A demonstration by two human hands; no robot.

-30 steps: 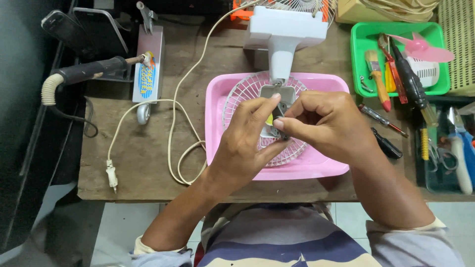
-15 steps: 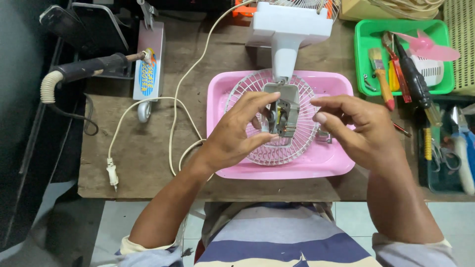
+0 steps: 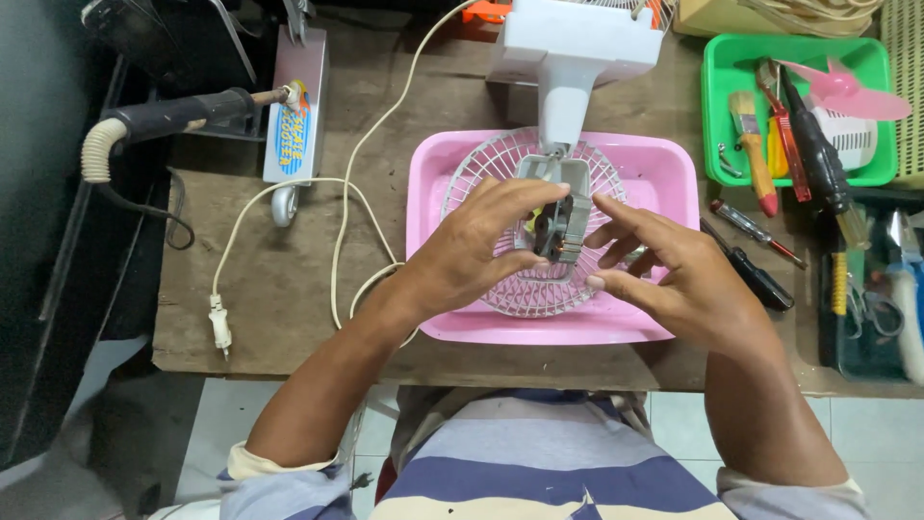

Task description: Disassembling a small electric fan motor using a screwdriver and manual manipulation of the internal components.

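Small fan motor [image 3: 556, 229] (grey frame, coppery windings) upright on white wire grille [image 3: 532, 279] in pink tray [image 3: 674, 169], left hand [image 3: 472, 246] pinching it, right hand [image 3: 674, 270] released, fingers spread just right of it.

A long pale box [image 3: 294, 116] with a blue-yellow label lies upper left.

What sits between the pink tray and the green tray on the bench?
In the head view, a red-handled screwdriver and a black tool lie on bare wood between pink tray and green tray.
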